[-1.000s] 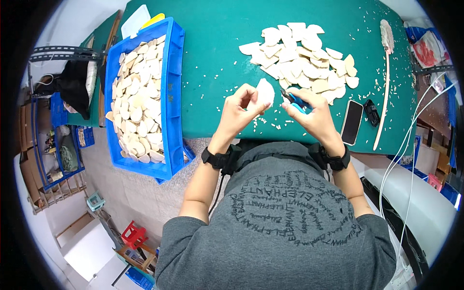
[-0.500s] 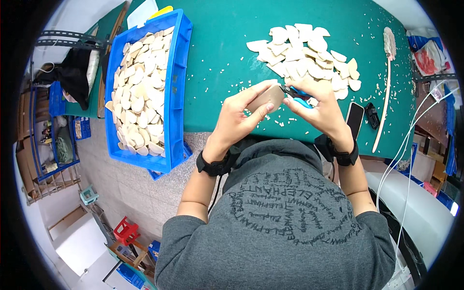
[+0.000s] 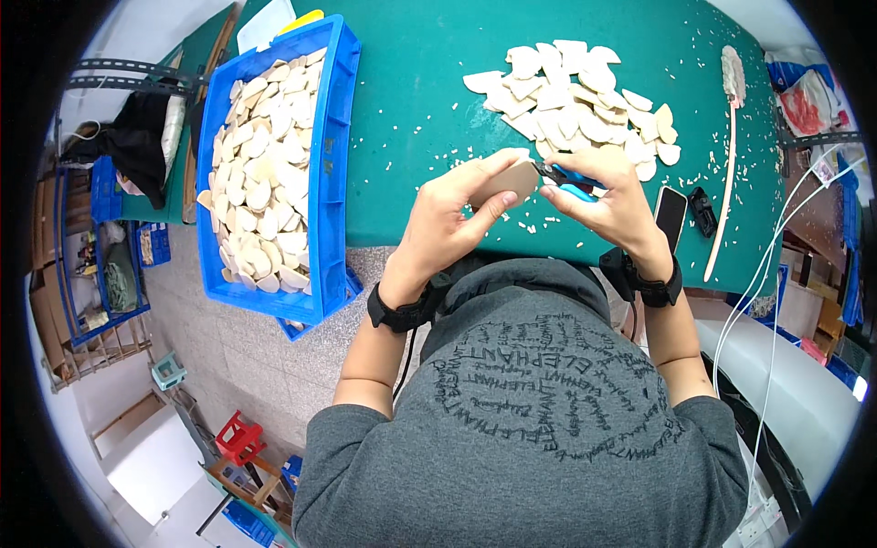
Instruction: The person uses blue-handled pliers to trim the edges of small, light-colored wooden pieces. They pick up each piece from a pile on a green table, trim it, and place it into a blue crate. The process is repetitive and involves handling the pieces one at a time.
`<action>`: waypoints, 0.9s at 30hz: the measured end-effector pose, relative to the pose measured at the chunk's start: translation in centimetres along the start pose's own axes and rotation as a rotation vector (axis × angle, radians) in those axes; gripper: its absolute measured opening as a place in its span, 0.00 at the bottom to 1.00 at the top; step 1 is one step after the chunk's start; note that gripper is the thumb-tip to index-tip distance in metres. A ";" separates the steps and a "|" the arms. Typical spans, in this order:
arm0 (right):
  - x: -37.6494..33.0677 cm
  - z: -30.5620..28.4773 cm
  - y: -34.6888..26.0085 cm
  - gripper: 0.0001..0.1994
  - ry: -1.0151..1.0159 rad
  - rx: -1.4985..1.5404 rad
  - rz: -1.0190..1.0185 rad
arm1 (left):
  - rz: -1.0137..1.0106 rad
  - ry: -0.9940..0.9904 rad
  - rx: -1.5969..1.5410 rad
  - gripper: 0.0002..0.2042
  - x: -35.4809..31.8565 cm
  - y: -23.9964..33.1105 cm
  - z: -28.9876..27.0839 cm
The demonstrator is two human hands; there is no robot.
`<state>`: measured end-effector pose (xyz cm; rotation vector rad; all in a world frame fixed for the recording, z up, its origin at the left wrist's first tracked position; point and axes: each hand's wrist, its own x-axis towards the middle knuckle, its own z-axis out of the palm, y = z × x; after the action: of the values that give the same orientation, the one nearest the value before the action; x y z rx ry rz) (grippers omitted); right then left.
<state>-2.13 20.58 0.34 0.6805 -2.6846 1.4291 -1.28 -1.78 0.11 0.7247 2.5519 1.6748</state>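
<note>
My left hand (image 3: 452,212) pinches a flat tan piece with a rounded edge (image 3: 508,185) between thumb and fingers. My right hand (image 3: 598,199) is closed around blue-handled cutting pliers (image 3: 575,183). Their dark jaws point left and sit at the right edge of the tan piece; whether they bite into it I cannot tell. Just beyond my hands lies a loose pile of similar pale pieces (image 3: 585,100) on the green tabletop (image 3: 411,119). To the left, a blue crate (image 3: 331,173) is filled with many more such pieces (image 3: 260,173).
Small pale chips are scattered over the tabletop. Right of my hand lie a phone (image 3: 670,219) and a small black object (image 3: 702,215). Beyond them is a long-handled brush (image 3: 731,119). White cables (image 3: 776,242) hang at the right. A red stool (image 3: 239,438) stands on the floor.
The plier jaws have shifted slightly along the piece's right edge, and the handles look a little closer together. My left hand has tilted the piece slightly.
</note>
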 end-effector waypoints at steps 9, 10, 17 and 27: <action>-0.2 0.7 -0.7 0.15 0.005 0.033 -0.049 | -0.109 -0.004 -0.146 0.10 0.1 0.5 1.4; -0.3 0.7 -0.7 0.15 0.007 0.034 -0.056 | -0.117 -0.004 -0.171 0.10 0.0 0.4 1.5; -0.7 0.7 -0.5 0.15 -0.004 0.073 -0.023 | -0.139 -0.021 -0.187 0.10 -0.1 0.6 1.6; -1.3 0.9 0.1 0.14 0.012 0.078 -0.031 | -0.084 -0.034 -0.112 0.09 -0.1 0.7 1.5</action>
<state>-0.81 20.39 -0.54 0.7125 -2.6103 1.5318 -0.57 -0.27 0.05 0.6240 2.4079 1.7465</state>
